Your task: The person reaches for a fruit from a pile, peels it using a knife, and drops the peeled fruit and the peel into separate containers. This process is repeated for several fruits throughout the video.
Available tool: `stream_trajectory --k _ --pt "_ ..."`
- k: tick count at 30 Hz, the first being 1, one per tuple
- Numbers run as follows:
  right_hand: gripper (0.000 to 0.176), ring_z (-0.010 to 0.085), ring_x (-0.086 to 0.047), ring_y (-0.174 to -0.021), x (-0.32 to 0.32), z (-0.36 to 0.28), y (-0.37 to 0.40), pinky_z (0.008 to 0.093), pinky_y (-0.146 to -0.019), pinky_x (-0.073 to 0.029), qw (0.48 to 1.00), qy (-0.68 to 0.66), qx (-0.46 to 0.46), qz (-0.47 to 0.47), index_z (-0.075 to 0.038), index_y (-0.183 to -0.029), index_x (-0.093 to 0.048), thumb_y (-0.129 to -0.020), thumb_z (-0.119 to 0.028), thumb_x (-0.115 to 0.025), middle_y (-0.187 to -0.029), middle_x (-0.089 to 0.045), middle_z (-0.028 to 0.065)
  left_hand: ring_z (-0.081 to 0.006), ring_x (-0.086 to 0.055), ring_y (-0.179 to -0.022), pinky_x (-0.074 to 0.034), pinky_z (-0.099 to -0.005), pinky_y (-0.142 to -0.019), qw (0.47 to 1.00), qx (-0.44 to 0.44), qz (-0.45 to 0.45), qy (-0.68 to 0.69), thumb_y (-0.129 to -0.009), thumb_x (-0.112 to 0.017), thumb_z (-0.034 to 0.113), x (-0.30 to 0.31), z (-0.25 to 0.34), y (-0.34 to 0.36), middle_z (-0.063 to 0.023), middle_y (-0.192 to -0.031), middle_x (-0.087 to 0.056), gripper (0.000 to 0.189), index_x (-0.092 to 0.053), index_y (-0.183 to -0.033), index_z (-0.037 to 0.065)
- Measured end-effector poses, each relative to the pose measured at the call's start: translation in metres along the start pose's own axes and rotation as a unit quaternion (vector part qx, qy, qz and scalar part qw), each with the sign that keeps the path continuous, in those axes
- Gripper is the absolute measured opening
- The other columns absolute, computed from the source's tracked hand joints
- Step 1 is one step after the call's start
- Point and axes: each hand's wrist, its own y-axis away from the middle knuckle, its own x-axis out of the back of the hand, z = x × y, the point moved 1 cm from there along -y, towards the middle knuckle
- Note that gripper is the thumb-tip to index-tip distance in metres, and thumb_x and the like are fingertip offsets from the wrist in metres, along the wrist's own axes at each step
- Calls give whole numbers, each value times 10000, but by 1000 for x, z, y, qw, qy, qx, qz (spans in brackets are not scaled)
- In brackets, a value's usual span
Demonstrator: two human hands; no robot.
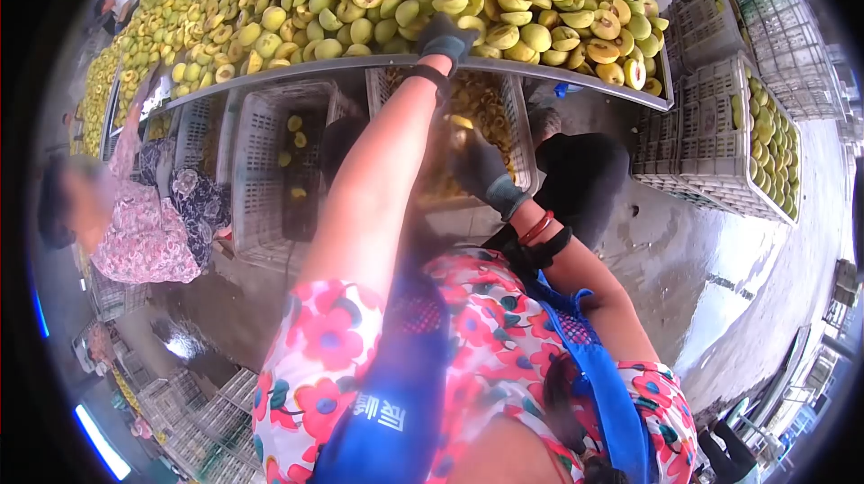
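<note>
My left hand [445, 40], in a dark glove, reaches over the metal edge of the table [360, 62] to the near side of a heap of green-yellow fruit [351, 7], much of it cut in half. Its fingers lie against the fruit and are partly hidden. Lower and nearer my body, my right hand [483, 167], also gloved, is closed around a small yellow piece of fruit [462, 122] that shows at its fingertips. Beneath it stands a crate [520, 129] with many brownish-yellow fruit pieces inside.
Left of my arm stands a pale crate [256, 187] with a few fruit pieces. Stacked crates [684, 138] on the right hold more fruit. Another person [148, 223] in a pink patterned top sits at the left by the table. The floor [666, 259] looks wet.
</note>
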Motion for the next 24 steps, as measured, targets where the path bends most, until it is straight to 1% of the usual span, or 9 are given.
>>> stream_trajectory --k 2,4,5,8,11,14,15,19,24 --pt "486 415 -604 -691 5 -18 2 459 -618 -468 997 -48 -25 46 -36 -1180 -437 -787 -262 -611 -829 -612 237 -298 -579 -1033 -469 -361 -861 1000 -13 3 24 -643 -718 423 3 -6 0 -182 -1123 -595 648 -555 -1126 22" --pt "474 366 -601 -628 -12 32 -14 433 -569 -467 994 -13 -87 -63 -53 -1206 -416 -798 -215 -595 -811 -616 202 -313 -614 -940 -483 -346 -811 996 -45 27 71 -631 -740 386 3 -14 5 -175 -1080 -611 704 -512 -1170 -7" --pt "457 331 -589 -595 -12 36 -15 413 -540 -462 990 -39 -102 -84 -56 -1209 -413 -805 -189 -582 -787 -609 178 -230 -635 -826 -496 -297 -697 975 -83 45 200 -690 -712 320 -9 -32 0 -97 -990 -629 585 -517 -1149 15" --pt "388 199 -531 -490 8 -8 3 341 -446 -434 969 -196 -119 -90 -51 -1197 -418 -831 -105 -535 -687 -569 88 -151 -628 -772 -470 -250 -603 895 -72 -153 414 -751 -665 247 53 -17 72 -58 -951 -620 456 -523 -1128 32" --pt "415 105 -517 -519 26 -35 11 250 -450 -433 925 -329 -118 -147 -84 -1219 -435 -820 -57 -542 -796 -575 49 -126 -626 -753 -445 -222 -565 855 -43 -195 478 -785 -630 209 79 -23 115 -56 -931 -621 382 -531 -1115 46" --pt "329 94 -510 -517 37 -65 12 239 -451 -429 905 -376 -106 -168 -65 -1144 -463 -826 -80 -543 -755 -561 41 -145 -629 -740 -460 -241 -588 849 -68 -148 503 -777 -638 208 83 -33 137 -56 -930 -622 385 -530 -1112 52" --pt "302 94 -509 -516 39 -73 14 240 -450 -429 909 -370 -107 -157 -61 -1118 -471 -827 -88 -548 -743 -557 39 -143 -618 -783 -476 -257 -656 864 -18 -128 487 -778 -632 178 84 -38 144 -52 -946 -616 356 -536 -1095 50" --pt "228 92 -510 -515 40 -88 23 242 -447 -430 915 -367 -108 -128 -53 -1044 -498 -829 -98 -560 -704 -544 28 -161 -572 -900 -471 -297 -799 862 -95 -10 498 -759 -596 107 71 -48 167 -85 -980 -600 397 -528 -1141 26" --pt "187 87 -509 -509 31 -96 31 235 -429 -423 914 -386 -86 -88 -51 -1006 -501 -832 -82 -560 -689 -537 22 -146 -553 -948 -448 -286 -843 852 -112 -53 509 -874 -533 203 60 -53 183 -83 -1058 -584 319 -549 -1136 22"
